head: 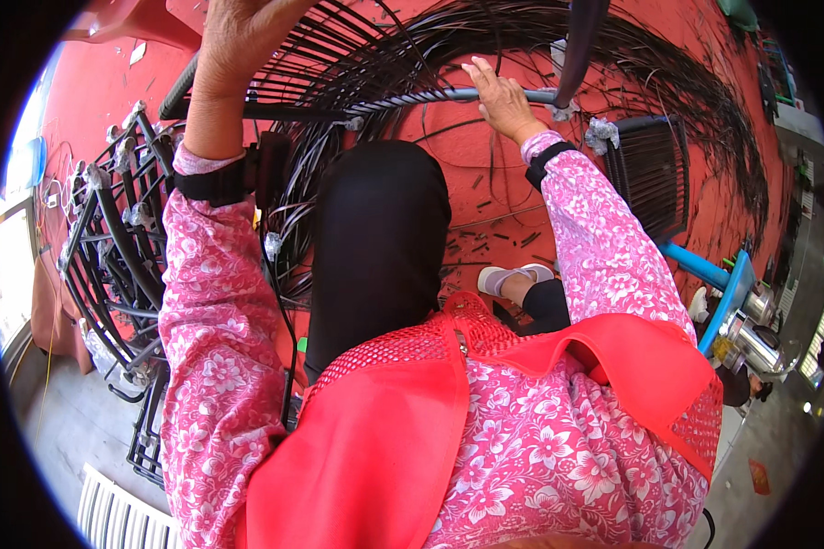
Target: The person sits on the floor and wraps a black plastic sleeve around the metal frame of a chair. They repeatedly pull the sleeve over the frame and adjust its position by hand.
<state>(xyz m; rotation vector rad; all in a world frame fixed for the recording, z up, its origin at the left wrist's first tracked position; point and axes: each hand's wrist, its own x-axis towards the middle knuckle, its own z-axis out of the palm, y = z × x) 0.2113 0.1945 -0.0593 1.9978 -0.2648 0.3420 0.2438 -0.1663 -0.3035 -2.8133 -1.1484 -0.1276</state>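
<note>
My left hand (250,27) is at the top edge, its fingers cut off by the picture, so its hold is hidden. It is above a dark chair-like frame (292,112) strung with rows of flat black strands (329,51). My right hand (505,99) lies across the bare grey tube (467,95) of this frame, fingers stretched past it and thumb on the near side. Whether it grips the tube or a strand is unclear. Left of that hand, black strand is wound closely around the tube (398,101). Clear wrapping (566,108) covers the frame's right corner.
A long bundle of loose black strands (700,75) curves over the red floor (494,178). Black frames with wrapped ends (120,226) are piled at left. A strung black panel (649,175) and a blue stool (731,302) with metal containers (759,343) stand at right.
</note>
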